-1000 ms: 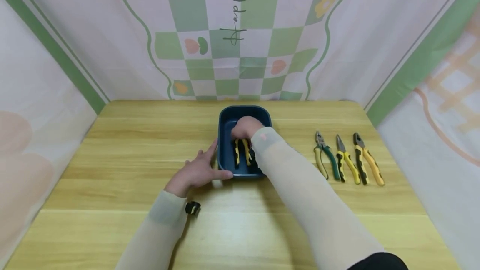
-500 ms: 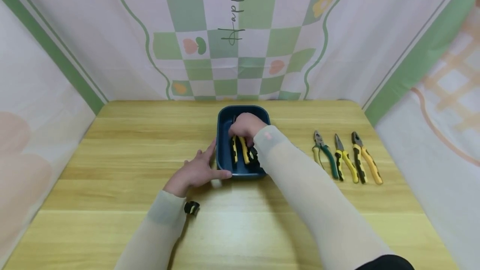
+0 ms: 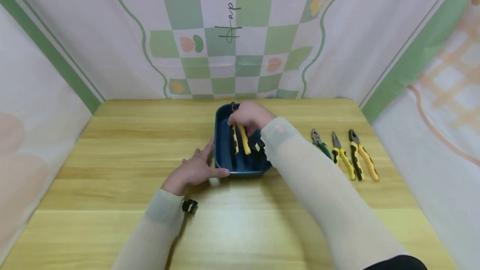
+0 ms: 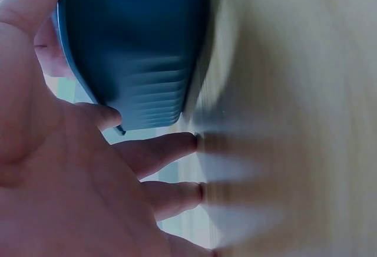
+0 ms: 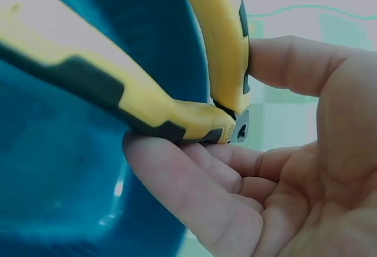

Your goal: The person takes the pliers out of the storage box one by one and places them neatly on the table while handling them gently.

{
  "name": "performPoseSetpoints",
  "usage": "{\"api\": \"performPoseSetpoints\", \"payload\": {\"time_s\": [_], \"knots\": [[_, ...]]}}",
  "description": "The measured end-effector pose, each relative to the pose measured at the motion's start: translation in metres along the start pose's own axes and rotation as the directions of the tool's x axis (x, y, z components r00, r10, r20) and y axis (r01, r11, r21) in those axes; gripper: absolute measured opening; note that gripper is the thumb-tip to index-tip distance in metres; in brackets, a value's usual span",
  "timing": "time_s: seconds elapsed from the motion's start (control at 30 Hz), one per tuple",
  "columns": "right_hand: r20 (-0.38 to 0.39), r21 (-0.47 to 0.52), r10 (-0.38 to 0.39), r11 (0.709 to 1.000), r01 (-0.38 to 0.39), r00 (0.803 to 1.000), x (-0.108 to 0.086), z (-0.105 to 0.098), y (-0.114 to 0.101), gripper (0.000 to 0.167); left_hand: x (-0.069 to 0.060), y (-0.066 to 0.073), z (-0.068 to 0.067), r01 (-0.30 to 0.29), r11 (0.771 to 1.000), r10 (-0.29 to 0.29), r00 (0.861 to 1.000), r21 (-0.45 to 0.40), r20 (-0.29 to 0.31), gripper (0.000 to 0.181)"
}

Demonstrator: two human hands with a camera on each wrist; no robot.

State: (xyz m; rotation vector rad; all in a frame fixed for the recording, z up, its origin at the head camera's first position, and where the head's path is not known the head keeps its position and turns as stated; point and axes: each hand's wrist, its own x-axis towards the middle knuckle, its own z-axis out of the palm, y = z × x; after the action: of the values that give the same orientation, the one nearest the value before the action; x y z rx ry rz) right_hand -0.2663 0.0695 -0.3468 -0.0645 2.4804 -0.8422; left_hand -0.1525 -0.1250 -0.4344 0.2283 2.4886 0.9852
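A pair of pliers [image 3: 244,138] with yellow-and-black handles is in my right hand [image 3: 250,116], above the far part of a dark blue box [image 3: 217,145]. In the right wrist view, thumb and fingers pinch the pliers [image 5: 147,101] near the joint, and the handles spread apart. My left hand [image 3: 193,172] lies at the box's near left corner with fingers spread and the thumb along the near rim. In the left wrist view, fingertips of the left hand [image 4: 76,168] touch the table beside the box wall [image 4: 135,45].
To the right lie three pliers in a row: a green-handled pair [image 3: 321,146] partly behind my right sleeve, a yellow long-nosed pair [image 3: 343,155], and an orange-yellow and black pair [image 3: 361,155]. A patterned cloth [image 3: 225,53] hangs behind the wooden table [image 3: 123,157].
My right hand has lifted the pliers up from the box floor and moved slightly away from me; their head now shows at the far rim. The left hand stays at the corner.
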Motion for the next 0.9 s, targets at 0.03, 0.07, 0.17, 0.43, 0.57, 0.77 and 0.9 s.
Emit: {"api": "performPoseSetpoints", "payload": {"time_s": [0.03, 0.07, 0.17, 0.43, 0.57, 0.77, 0.9], "knots": [[-0.004, 0.020, -0.002, 1.000, 0.002, 1.000, -0.001, -0.003, -0.001, 0.036, 0.000, -0.001, 0.000, 0.001, 1.000, -0.001, 1.000, 0.000, 0.002, 0.116], [-0.012, 0.032, -0.007, 0.999, 0.007, 1.000, -0.002, -0.005, -0.002, 0.035, 0.000, -0.001, 0.000, 0.003, 1.000, -0.003, 1.000, 0.001, 0.003, 0.116], [-0.035, 0.031, -0.010, 0.999, 0.011, 0.999, -0.007, -0.015, -0.005, 0.033, 0.000, -0.002, -0.001, 0.008, 1.000, -0.008, 1.000, 0.001, 0.006, 0.117], [-0.068, -0.002, 0.011, 1.000, -0.011, 0.998, -0.015, -0.045, 0.003, 0.033, -0.001, -0.002, 0.000, 0.019, 1.000, -0.019, 1.000, 0.006, 0.001, 0.120], [-0.086, 0.001, 0.020, 1.000, -0.020, 0.996, -0.014, -0.054, 0.017, 0.032, -0.001, 0.000, -0.001, 0.019, 1.000, -0.019, 1.000, -0.003, 0.004, 0.120], [-0.083, 0.027, 0.013, 1.000, -0.011, 0.996, -0.017, -0.067, 0.038, 0.031, -0.002, 0.000, -0.001, 0.009, 1.000, -0.009, 1.000, 0.000, 0.003, 0.120], [-0.098, 0.058, 0.021, 0.998, -0.016, 0.995, -0.019, -0.076, 0.050, 0.030, -0.002, -0.001, -0.001, 0.000, 1.000, 0.000, 1.000, 0.011, 0.003, 0.121]]}}
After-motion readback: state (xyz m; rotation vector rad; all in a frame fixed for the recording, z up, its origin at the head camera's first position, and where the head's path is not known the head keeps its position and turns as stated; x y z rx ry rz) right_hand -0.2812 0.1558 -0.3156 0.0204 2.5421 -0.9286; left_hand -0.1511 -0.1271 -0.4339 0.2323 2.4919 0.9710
